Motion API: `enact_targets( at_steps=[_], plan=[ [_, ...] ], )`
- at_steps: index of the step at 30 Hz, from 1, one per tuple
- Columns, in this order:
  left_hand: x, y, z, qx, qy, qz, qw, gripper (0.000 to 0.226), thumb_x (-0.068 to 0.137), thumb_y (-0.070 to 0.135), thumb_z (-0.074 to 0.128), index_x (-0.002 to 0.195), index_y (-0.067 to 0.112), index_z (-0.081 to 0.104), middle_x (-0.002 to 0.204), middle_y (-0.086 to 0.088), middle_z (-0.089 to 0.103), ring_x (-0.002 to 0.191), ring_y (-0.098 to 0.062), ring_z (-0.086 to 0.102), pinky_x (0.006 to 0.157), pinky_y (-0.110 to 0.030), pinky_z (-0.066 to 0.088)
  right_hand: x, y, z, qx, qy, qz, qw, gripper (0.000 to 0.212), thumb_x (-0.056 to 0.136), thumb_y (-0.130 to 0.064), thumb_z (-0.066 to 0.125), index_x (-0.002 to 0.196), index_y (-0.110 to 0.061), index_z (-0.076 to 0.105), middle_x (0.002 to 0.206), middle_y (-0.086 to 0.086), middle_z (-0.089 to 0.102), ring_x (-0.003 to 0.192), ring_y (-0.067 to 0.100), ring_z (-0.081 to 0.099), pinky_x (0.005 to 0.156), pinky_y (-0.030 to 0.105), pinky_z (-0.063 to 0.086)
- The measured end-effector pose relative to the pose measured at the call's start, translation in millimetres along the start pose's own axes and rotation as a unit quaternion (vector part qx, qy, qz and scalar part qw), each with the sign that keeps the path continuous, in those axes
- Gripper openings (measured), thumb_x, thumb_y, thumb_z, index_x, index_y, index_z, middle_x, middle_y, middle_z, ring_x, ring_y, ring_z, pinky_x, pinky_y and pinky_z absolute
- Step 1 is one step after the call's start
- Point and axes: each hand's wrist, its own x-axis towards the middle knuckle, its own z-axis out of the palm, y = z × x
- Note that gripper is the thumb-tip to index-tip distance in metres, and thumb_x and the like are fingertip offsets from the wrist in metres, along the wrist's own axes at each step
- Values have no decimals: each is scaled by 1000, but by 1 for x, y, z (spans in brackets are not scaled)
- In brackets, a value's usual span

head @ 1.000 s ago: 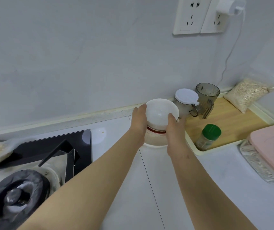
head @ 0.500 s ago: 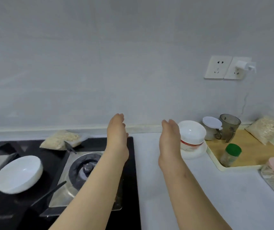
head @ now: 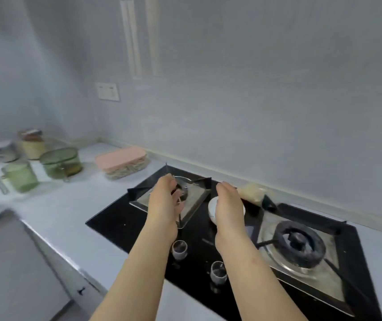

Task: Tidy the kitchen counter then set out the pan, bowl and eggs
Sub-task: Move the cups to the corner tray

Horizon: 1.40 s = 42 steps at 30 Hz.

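A small white bowl (head: 212, 209) sits on the black gas hob (head: 120, 222), between the two burners. My right hand (head: 228, 206) hovers over it with loosely bent fingers and hides most of it; whether it touches the bowl is unclear. My left hand (head: 165, 203) is a little to the left, over the left burner (head: 193, 195), apart from the bowl, fingers relaxed and holding nothing. No pan or eggs are in sight.
A bag of oats (head: 253, 193) lies on the hob behind my right hand. The right burner (head: 298, 243) and two knobs (head: 179, 249) lie near the front. On the left counter stand a pink-lidded box (head: 121, 162), a green glass pot (head: 61, 162), a green mug (head: 20, 177) and jars (head: 32, 144).
My hands let go of the stacked bowls by the wooden tray and moved left to the hob. The view swung left; my right hand now covers the white bowl there.
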Motion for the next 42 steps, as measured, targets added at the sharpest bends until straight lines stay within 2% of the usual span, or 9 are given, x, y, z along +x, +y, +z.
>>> enact_targets(
  at_steps=[3, 9, 13, 18, 22, 28, 34, 38, 42],
  plan=[
    [8, 31, -78, 1, 63, 23, 998, 31, 97, 30, 41, 125, 18, 49, 133, -1, 52, 117, -17, 51, 101, -36, 40, -30, 21, 81, -23, -87, 13, 996, 36, 99, -22, 36, 135, -24, 43, 129, -2, 48, 114, 16, 44, 85, 28, 34],
    [9, 76, -215, -32, 190, 52, 980, 43, 97, 32, 42, 136, 16, 45, 139, -1, 49, 124, -19, 49, 92, -33, 41, -83, 74, 209, -45, -236, 54, 969, 44, 99, -24, 37, 142, -20, 36, 145, -1, 40, 132, 19, 38, 108, 35, 32],
    [4, 94, -280, -60, 271, 66, 958, 28, 96, 31, 44, 118, 17, 52, 135, -2, 51, 115, -18, 51, 94, -34, 40, -110, 97, 270, -69, -303, 73, 948, 42, 98, -23, 38, 139, -17, 40, 131, -2, 46, 120, 17, 43, 101, 31, 34],
    [5, 106, -340, -76, 341, 79, 934, 40, 98, 32, 42, 135, 17, 45, 137, 0, 49, 124, -18, 48, 99, -36, 41, -129, 120, 329, -71, -364, 107, 922, 35, 98, -21, 38, 132, -16, 46, 113, -5, 49, 105, 14, 43, 90, 27, 34],
    [26, 123, -374, -88, 380, 85, 917, 39, 97, 31, 42, 133, 16, 46, 135, 1, 50, 123, -18, 48, 97, -36, 41, -126, 136, 375, -81, -383, 137, 910, 40, 99, -22, 38, 138, -18, 42, 137, -1, 45, 127, 20, 42, 103, 34, 33],
    [102, 155, -394, -90, 392, 83, 912, 34, 96, 30, 43, 126, 16, 50, 132, 0, 52, 117, -18, 51, 91, -35, 40, -66, 137, 441, -78, -387, 130, 909, 26, 98, -22, 38, 122, -25, 47, 106, -7, 46, 98, 13, 45, 88, 29, 38],
    [181, 187, -410, -68, 397, 80, 912, 26, 96, 30, 43, 119, 21, 50, 125, 4, 51, 116, -18, 51, 91, -34, 42, 2, 138, 501, -93, -387, 123, 909, 36, 97, -20, 38, 132, -12, 46, 109, 3, 52, 106, 22, 45, 89, 29, 33],
    [216, 198, -438, -22, 422, 77, 903, 14, 96, 29, 42, 107, 26, 49, 119, 4, 49, 108, -16, 49, 92, -35, 41, 17, 156, 535, -111, -388, 150, 903, 42, 98, -22, 37, 140, -18, 39, 141, 1, 43, 129, 20, 40, 106, 35, 32],
    [257, 204, -470, 47, 412, 71, 907, 41, 96, 30, 44, 136, 24, 42, 137, 4, 44, 123, -18, 43, 105, -39, 34, 34, 170, 567, -119, -371, 154, 908, 43, 98, -21, 38, 140, -16, 40, 136, 1, 44, 125, 19, 41, 107, 36, 32]
  ],
)
